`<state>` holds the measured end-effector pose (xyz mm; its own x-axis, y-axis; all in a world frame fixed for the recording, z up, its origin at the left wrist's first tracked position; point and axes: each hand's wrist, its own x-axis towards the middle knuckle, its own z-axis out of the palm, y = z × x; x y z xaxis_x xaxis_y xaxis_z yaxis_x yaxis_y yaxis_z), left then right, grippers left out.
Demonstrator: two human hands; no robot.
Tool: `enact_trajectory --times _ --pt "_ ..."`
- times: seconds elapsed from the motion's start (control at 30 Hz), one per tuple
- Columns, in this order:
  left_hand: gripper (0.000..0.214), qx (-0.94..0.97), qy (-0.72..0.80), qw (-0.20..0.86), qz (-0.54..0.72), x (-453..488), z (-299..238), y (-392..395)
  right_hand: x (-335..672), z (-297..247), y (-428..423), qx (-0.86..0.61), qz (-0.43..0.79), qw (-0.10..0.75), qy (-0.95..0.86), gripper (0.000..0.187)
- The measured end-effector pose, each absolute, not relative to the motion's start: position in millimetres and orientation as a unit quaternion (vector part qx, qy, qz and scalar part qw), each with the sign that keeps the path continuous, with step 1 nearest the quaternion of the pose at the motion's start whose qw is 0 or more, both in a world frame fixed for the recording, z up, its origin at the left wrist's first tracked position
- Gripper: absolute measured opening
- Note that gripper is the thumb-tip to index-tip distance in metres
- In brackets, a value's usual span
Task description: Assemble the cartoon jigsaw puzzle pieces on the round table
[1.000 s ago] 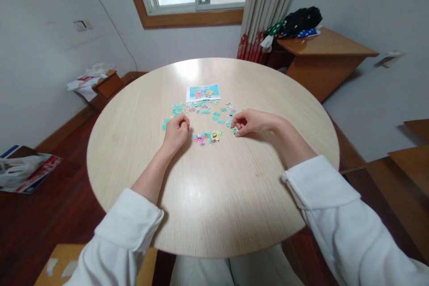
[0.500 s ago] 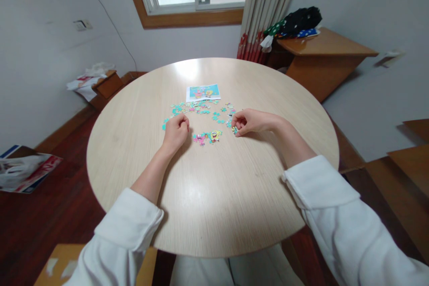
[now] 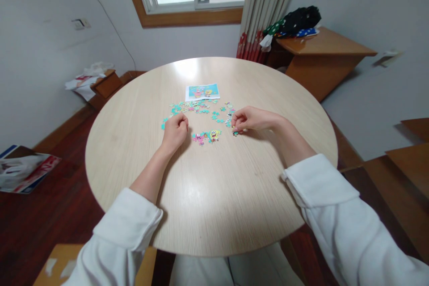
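My right hand (image 3: 244,119) is closed in a pinch on a small puzzle piece (image 3: 235,132), right of the joined section. My left hand (image 3: 177,128) rests on the table, curled into a loose fist; whether anything is inside it is hidden. Between the hands lies a joined puzzle section (image 3: 207,136) with a pink figure on the left and a yellow square character on the right. Loose puzzle pieces (image 3: 191,107), mostly turquoise, spread beyond it, some close to both hands. Behind them lies a printed picture sheet (image 3: 202,92) with pink and yellow figures.
The round wooden table (image 3: 214,196) fills the middle of the view. A wooden desk (image 3: 328,47) with dark dotted cloth stands at the back right. To the left are a small wooden stand (image 3: 107,84) with papers and a bag on the floor (image 3: 23,170).
My right fingers have drawn closer together around the small puzzle piece and lifted slightly. My left hand stays in place. The view has shifted very slightly.
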<state>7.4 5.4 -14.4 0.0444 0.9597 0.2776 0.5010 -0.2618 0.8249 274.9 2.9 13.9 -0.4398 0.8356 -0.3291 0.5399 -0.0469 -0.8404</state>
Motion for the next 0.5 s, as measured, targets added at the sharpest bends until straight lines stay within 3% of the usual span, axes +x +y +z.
enact_trajectory --times 0.5 --pt "0.024 0.674 0.537 0.267 0.431 6.2 -17.1 8.4 275.5 13.4 2.2 -0.488 0.530 0.141 -0.679 0.025"
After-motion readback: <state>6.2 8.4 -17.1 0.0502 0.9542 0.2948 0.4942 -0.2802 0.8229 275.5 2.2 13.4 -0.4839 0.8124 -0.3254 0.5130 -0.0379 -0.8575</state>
